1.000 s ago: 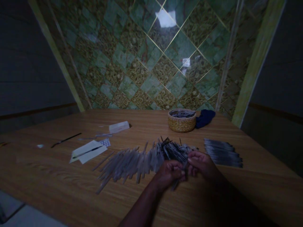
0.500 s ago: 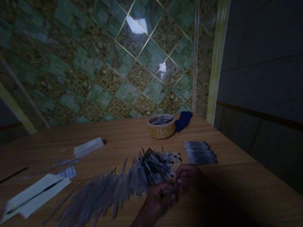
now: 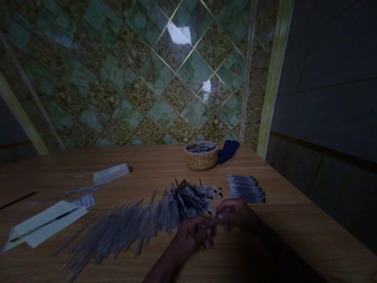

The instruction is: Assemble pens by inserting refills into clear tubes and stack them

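Observation:
Both my hands meet over the front of the wooden table. Between them is a slim greyish pen [image 3: 213, 221], mostly covered by fingers. My left hand [image 3: 193, 234] is closed on its lower end. My right hand [image 3: 235, 214] pinches the upper end. Just beyond them lies a heap of pens [image 3: 191, 202] with dark tips, pointing various ways. To its left spreads a layer of pale thin tubes [image 3: 118, 228]. Beyond my right hand, a neat row of pens [image 3: 246, 188] lies side by side, dark ends to the right.
A woven basket [image 3: 201, 161] holding more pens stands at the back, touching a dark blue cloth [image 3: 228, 152]. On the left are a white box [image 3: 111, 174], white paper [image 3: 63, 228] with a thin black stick across it, and another black stick [image 3: 19, 199]. A tiled wall [image 3: 141, 86] rises behind.
The camera view has shifted slightly. My hands sit a little higher in the picture, with the pen still between them, tilted more to the side. The piles look the same.

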Demonstrator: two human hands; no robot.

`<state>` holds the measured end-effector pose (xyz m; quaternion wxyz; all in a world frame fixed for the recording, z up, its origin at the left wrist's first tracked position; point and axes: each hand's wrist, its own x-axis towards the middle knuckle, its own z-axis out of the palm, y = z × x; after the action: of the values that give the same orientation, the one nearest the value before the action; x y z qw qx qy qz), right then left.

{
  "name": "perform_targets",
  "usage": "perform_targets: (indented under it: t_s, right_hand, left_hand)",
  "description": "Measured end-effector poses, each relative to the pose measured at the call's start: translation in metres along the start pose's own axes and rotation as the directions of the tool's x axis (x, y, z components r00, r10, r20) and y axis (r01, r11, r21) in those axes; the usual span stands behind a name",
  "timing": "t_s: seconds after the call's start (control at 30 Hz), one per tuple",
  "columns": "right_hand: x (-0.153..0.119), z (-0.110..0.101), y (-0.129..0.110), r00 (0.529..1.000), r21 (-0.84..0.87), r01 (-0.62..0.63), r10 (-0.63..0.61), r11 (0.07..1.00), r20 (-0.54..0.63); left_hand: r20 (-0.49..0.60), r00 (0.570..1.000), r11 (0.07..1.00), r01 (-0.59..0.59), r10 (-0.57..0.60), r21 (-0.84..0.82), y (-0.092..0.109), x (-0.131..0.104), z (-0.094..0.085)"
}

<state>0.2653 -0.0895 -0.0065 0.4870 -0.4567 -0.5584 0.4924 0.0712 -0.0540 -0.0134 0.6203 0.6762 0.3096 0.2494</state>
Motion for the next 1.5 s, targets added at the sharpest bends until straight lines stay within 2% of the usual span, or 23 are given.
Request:
perform_targets:
  t_s: [0.17, 0.3, 0.4, 0.57, 0.7, 0.83, 1.0, 1.17, 1.33, 1.5]
  right_hand:
    - [-0.012, -0.011, 0.0, 1.0, -0.042, -0.003, 0.003, 0.999, -0.007]
    - [-0.026, -0.023, 0.006, 1.0, -0.009, -0.01, 0.01, 1.0, -0.02]
    - [-0.03, -0.027, 0.011, 0.998, 0.016, 0.003, -0.002, 1.0, -0.056]
    - [-0.025, -0.029, 0.006, 0.992, 0.009, 0.059, -0.057, 0.998, -0.116]
    - [-0.021, -0.033, -0.006, 0.983, -0.058, 0.095, -0.103, 0.994, -0.15]
    - [-0.023, -0.034, -0.001, 0.967, -0.078, 0.091, -0.107, 0.993, -0.232]
    - [-0.033, -0.028, 0.004, 0.975, -0.084, 0.044, -0.061, 0.995, -0.212]
    - [-0.041, -0.025, -0.002, 0.962, -0.056, 0.046, -0.059, 0.997, -0.265]
    - [-0.042, -0.023, 0.003, 0.951, -0.014, 0.017, -0.02, 1.0, -0.308]
    - [-0.042, -0.025, 0.003, 0.963, -0.052, 0.058, -0.069, 0.997, -0.261]
  left_hand:
    - [-0.011, 1.0, 0.997, -0.015, 0.016, 0.077, 0.006, 0.001, 0.011]
    - [0.06, 0.996, 0.988, -0.072, 0.064, 0.133, 0.012, 0.005, 0.03]
    - [0.066, 0.991, 0.978, -0.127, 0.118, 0.164, 0.014, 0.012, 0.038]
    - [0.092, 0.976, 0.955, -0.212, 0.196, 0.208, 0.022, 0.025, 0.037]
    - [0.043, 0.973, 0.946, -0.228, 0.225, 0.23, 0.028, 0.035, 0.036]
    - [0.001, 0.959, 0.935, -0.276, 0.282, 0.222, 0.016, 0.037, 0.041]
    - [0.021, 0.957, 0.913, -0.282, 0.288, 0.297, 0.0, 0.03, 0.044]
    - [0.005, 0.95, 0.896, -0.295, 0.311, 0.332, 0.001, 0.029, 0.049]
    - [0.016, 0.95, 0.899, -0.3, 0.311, 0.32, 0.001, 0.031, 0.052]
    - [0.006, 0.948, 0.894, -0.303, 0.319, 0.331, 0.002, 0.029, 0.052]
